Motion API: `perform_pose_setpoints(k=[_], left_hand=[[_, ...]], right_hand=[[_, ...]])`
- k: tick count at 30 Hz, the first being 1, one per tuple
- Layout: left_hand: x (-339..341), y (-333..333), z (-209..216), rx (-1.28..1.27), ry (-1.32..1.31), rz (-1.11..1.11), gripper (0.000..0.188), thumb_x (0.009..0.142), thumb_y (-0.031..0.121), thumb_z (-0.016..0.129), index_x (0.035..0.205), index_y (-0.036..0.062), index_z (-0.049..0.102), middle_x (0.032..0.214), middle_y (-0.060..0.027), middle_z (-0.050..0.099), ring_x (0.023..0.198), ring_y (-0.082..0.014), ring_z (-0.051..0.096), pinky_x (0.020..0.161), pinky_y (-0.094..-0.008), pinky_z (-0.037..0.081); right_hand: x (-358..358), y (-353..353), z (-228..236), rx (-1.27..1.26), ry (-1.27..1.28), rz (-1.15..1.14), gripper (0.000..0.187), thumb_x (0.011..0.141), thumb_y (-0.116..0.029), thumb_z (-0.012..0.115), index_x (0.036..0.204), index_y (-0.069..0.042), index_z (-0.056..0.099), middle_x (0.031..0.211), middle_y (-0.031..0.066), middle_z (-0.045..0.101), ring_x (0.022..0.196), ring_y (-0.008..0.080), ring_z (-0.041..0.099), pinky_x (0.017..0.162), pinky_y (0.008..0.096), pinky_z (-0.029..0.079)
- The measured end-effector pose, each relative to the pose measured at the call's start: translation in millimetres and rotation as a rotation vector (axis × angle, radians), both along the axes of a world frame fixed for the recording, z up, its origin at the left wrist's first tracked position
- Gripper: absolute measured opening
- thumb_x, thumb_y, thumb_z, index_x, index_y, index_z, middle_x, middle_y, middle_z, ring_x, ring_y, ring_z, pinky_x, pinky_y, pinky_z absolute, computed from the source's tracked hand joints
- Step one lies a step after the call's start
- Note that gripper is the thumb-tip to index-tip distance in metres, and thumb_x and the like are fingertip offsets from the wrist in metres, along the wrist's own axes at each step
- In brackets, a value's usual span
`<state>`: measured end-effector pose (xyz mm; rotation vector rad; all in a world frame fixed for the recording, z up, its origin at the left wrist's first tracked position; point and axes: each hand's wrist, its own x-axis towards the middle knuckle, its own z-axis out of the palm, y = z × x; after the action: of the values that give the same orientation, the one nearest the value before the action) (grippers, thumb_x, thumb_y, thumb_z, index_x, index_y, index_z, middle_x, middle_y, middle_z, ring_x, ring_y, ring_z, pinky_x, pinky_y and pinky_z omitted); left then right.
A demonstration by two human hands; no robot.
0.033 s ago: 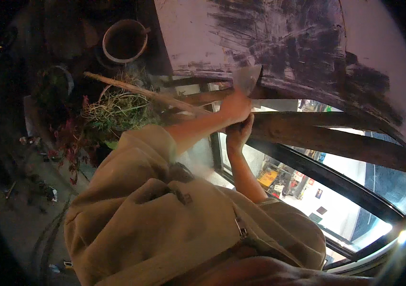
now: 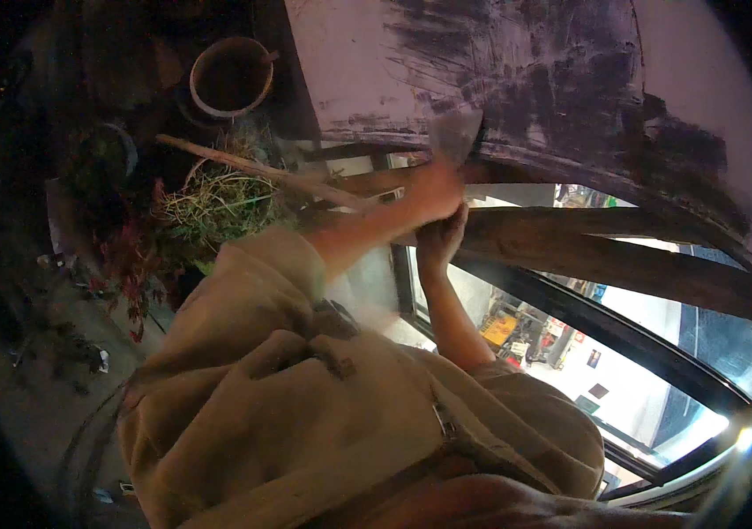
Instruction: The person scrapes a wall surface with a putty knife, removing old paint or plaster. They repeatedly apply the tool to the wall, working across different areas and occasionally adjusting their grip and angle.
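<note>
My left hand [image 2: 437, 189] is closed round a putty knife [image 2: 455, 137], whose broad, blurred blade points away from me. The blade overlaps the near edge of a large pale board [image 2: 349, 62] smeared with dark patches. Just below the left hand, my right hand [image 2: 440, 236] is raised with its fingers curled, close to the end of a brown wooden beam [image 2: 561, 247]. Something dark lies at its palm, and I cannot make out what it is. The knife's handle is hidden inside the left hand.
To the left lie a long wooden stick [image 2: 252, 166], a heap of dry grass [image 2: 226, 207] and a reddish plant [image 2: 133, 264]. A round bucket [image 2: 233, 78] stands beyond them. At right, a black window frame [image 2: 587, 326] with glass shows a bright cluttered room.
My left hand and the putty knife have shifted very slightly and look more blurred. The right hand stays nearly in the same place.
</note>
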<state>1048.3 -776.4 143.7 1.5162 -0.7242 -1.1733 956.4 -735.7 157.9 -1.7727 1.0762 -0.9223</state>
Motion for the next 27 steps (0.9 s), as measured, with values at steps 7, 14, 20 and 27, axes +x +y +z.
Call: perform_pose_setpoints(k=[7,14,20,27], left_hand=[[43.2,19.4,1.4,-0.085,-0.148,-0.086,0.060,0.076,0.019,0.062,0.118,-0.0132,0.032,0.088,-0.0309,0.063,0.083,-0.0462,0.063,0.071,-0.0513,0.052],[102.1,-3.1,6.5,0.016,-0.292,-0.413,0.076,0.074,0.015,0.061,0.127,-0.0231,0.022,0.100,-0.0346,0.060,0.090,-0.0447,0.063,0.077,-0.0471,0.052],[79.7,6.0,14.0,0.006,-0.223,-0.179,0.074,0.074,0.014,0.061,0.127,-0.0209,0.024,0.096,-0.0323,0.062,0.091,-0.0442,0.063,0.078,-0.0471,0.051],[119.7,-16.0,10.1,0.028,-0.262,-0.142,0.059,0.074,0.011,0.060,0.121,-0.0148,0.037,0.097,-0.0292,0.064,0.092,-0.0429,0.063,0.079,-0.0452,0.052]], right_hand=[[41.0,23.0,-16.4,0.575,-0.540,-0.069,0.053,0.100,-0.042,0.036,0.144,-0.013,0.029,0.144,0.0046,0.037,0.130,0.0230,0.038,0.108,0.0400,0.029],[87.8,23.1,-30.5,0.058,-0.179,-0.011,0.039,0.093,-0.006,0.053,0.128,-0.004,0.034,0.118,0.0106,0.049,0.109,0.0194,0.047,0.096,0.0308,0.036],[66.1,17.4,-37.0,0.139,-0.436,-0.059,0.038,0.088,-0.005,0.058,0.122,-0.003,0.040,0.121,0.0115,0.051,0.110,0.0204,0.049,0.096,0.0303,0.038],[95.4,-11.6,-33.6,0.089,-0.066,-0.013,0.036,0.084,-0.009,0.063,0.114,-0.001,0.044,0.119,0.0128,0.052,0.108,0.0232,0.051,0.096,0.0339,0.039]])
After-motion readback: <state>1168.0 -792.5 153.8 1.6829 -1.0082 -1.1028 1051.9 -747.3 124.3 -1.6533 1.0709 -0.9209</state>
